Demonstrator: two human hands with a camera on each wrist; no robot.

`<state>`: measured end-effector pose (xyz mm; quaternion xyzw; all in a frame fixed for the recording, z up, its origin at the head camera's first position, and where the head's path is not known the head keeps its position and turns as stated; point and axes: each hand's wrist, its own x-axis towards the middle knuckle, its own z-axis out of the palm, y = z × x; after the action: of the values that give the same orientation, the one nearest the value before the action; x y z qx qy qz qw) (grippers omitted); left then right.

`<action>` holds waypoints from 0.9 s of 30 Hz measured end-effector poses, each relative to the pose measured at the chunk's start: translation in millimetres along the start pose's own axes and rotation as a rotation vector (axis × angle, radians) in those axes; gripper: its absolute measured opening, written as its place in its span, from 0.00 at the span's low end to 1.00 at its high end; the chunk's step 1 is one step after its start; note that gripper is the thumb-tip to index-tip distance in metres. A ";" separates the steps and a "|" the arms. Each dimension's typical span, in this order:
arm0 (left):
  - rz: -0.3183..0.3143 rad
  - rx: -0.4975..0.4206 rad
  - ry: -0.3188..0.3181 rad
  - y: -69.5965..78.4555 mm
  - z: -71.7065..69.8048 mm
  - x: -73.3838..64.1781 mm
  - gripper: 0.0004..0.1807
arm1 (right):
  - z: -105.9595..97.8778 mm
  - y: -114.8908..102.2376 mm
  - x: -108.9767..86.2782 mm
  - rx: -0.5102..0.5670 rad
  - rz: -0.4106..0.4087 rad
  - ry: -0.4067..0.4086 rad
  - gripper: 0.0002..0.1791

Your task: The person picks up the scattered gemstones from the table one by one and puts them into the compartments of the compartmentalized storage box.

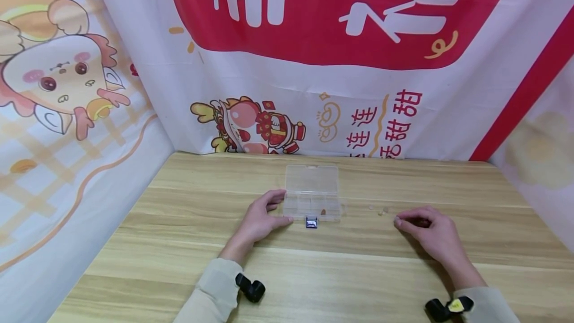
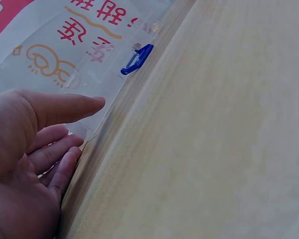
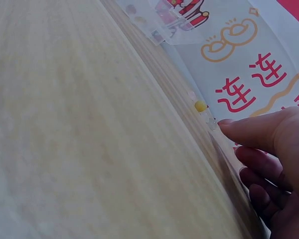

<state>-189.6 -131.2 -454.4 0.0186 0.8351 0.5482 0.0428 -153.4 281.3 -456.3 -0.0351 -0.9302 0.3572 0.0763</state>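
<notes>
A clear plastic compartment box (image 1: 296, 211) lies on the table with its lid (image 1: 311, 178) folded back. A blue clasp (image 1: 311, 222) juts from its front edge. One small brown piece (image 1: 323, 212) sits in a front compartment. My left hand (image 1: 260, 217) touches the box's left side, fingers beside it and thumb at the front corner. To the right, my right hand (image 1: 430, 228) has thumb and index tips close together near the table. Whether they pinch something is hidden. Beside its thumb lie a yellow bead (image 3: 200, 106) and a clear bit (image 3: 212, 123).
The wooden table (image 1: 314, 273) runs back to a printed cloth (image 1: 269, 74). Another printed cloth (image 1: 89, 178) hangs at the left. Tiny pale pieces (image 1: 380, 213) lie between the box and my right hand.
</notes>
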 end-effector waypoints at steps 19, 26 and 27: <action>0.011 -0.005 -0.007 -2.3 0.3 1.7 0.40 | -3.6 -10.2 1.8 0.031 0.032 0.009 0.20; 0.015 -0.004 -0.004 -2.1 -0.2 1.6 0.40 | -1.2 -16.2 3.5 0.048 0.011 0.009 0.18; 0.015 -0.002 -0.005 -2.2 -0.1 1.5 0.40 | -0.6 -17.0 3.5 0.054 0.011 0.007 0.18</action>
<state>-191.1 -132.1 -456.5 0.0262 0.8343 0.5491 0.0407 -157.0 269.5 -444.1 -0.0394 -0.9198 0.3825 0.0783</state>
